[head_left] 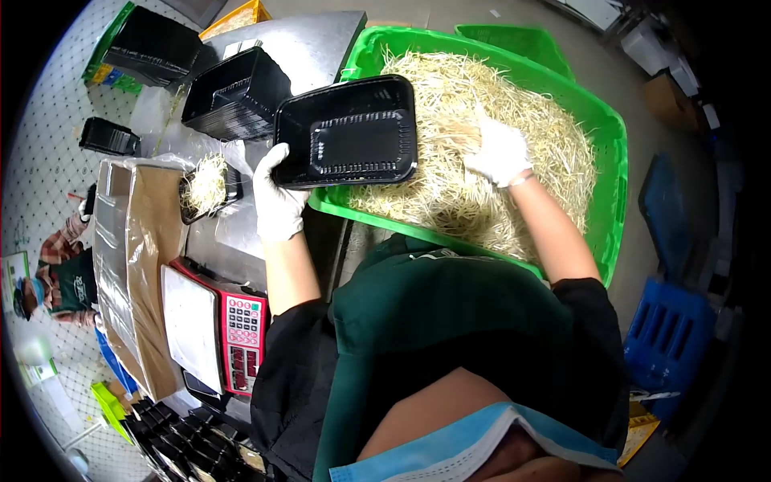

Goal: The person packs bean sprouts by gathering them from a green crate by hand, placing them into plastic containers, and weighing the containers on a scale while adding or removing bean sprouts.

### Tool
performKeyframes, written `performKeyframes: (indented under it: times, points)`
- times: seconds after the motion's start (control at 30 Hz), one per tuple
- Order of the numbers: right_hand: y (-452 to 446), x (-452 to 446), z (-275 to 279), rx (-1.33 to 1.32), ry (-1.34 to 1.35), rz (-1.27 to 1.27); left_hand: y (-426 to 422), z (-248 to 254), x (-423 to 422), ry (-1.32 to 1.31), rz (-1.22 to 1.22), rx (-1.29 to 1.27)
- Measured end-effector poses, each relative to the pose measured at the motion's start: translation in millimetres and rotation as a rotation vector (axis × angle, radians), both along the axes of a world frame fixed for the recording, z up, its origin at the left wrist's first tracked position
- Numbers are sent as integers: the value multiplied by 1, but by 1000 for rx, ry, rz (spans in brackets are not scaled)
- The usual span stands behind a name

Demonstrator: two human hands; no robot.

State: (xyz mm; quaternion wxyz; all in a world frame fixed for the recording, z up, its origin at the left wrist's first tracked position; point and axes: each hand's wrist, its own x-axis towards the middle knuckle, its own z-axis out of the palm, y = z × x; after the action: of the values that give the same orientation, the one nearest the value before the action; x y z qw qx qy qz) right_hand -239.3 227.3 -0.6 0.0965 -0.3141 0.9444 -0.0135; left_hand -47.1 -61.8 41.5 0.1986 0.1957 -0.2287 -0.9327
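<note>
The left hand (279,197), in a white glove, was nearly closed, its thumb over the rim of an empty black tray (353,145) and the rest of it at the tray's near left corner; the tray was tilted so its inside showed, up and to the right of that hand, and its right end overlapped the left side of a green crate (613,201). The right hand (502,153), also gloved in white, was in among the pale sprouts (514,88) heaped in that crate, its fingers partly curled and strands around and beneath them; I could not tell how much it had hold of.

I counted one tray in the left hand and one crate of sprouts under the right; two stacks of black trays, a nearer stack (233,104) just left of the held tray and a farther stack (152,48) beyond it; one filled tray (233,183), heaped with sprouts, to the left of the left hand; one red scale (241,321) and one open cardboard box (152,281) beside it; one other person (68,273) stood well apart, past the box.
</note>
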Motion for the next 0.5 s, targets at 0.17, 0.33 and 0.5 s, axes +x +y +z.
performKeyframes:
  times: [0.17,0.33,0.5]
  points:
    - [51,-28,8,-658,-137,-14,18,7,8,-82,-34,-47]
    - [42,-26,98,-439,-13,386,69,50,-58,-140,169,-1009]
    - [-4,-35,119,-269,420,907,138,84,-72,-441,-24,-1978]
